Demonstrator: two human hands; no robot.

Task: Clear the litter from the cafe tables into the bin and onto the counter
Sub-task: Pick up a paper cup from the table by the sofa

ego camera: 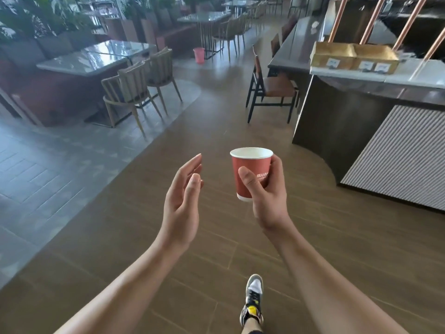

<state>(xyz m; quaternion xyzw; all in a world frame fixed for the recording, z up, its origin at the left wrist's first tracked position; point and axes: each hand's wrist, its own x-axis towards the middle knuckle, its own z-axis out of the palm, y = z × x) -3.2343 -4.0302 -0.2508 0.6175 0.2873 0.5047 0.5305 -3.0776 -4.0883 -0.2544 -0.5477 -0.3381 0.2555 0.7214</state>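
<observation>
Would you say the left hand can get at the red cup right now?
Probably yes: the left hand is open beside the red cup, which the right hand grips, with nothing between them.

print on the cup (pixel 249 163) half hidden behind the right hand (pixel 268 203); box labels (pixel 366 66) on the worktop (pixel 409 74) too small to read; far tables (pixel 204 17) blurred.
</observation>
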